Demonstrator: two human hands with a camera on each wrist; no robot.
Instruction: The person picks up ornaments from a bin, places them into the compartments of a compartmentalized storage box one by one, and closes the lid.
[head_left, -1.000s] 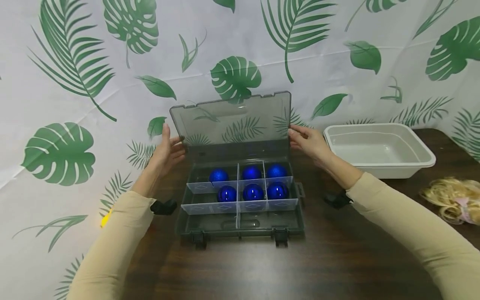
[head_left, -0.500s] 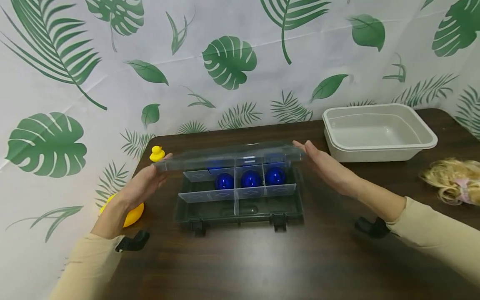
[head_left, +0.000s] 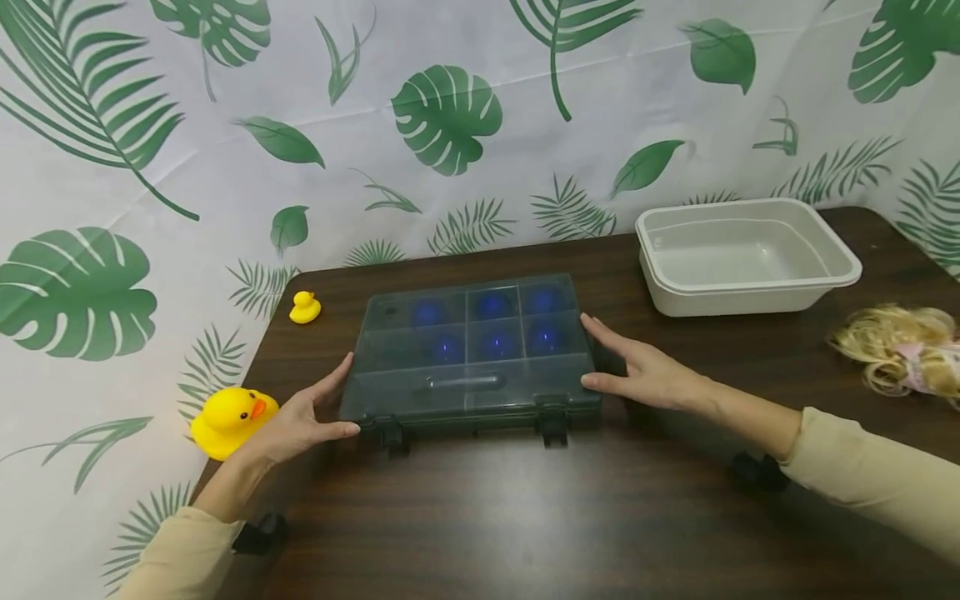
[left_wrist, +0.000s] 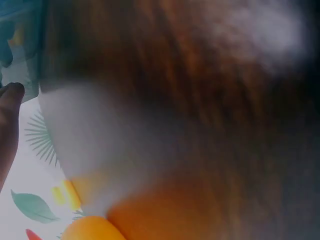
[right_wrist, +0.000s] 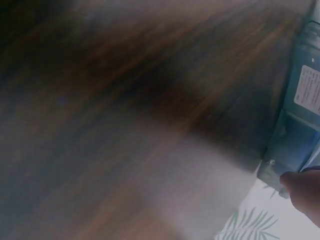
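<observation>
A dark translucent divided storage box (head_left: 390,385) lies on the table in the head view, its lid down. Several blue balls (head_left: 497,343) show through the lid in separate compartments. Two black latches (head_left: 553,425) hang out at the front edge. My left hand (head_left: 296,427) touches the left side of the box, thumb at the front corner, fingers extended. On the opposite side, my right hand (head_left: 648,372) rests its extended fingertips and thumb against the edge. The right wrist view catches a fingertip at the box's side (right_wrist: 287,145), near a white label.
A large yellow rubber duck (head_left: 228,421) sits beside my left wrist, and a small one (head_left: 305,307) stands farther back. A pale grey basin (head_left: 750,300) is at the back right. Blond doll hair (head_left: 873,337) lies at the right. Leaf-print fabric (head_left: 337,183) hangs behind the table.
The lid has swung from upright down onto the box. Both hands have come down and forward with it to the box's sides. The head view has tilted down, showing both ducks.
</observation>
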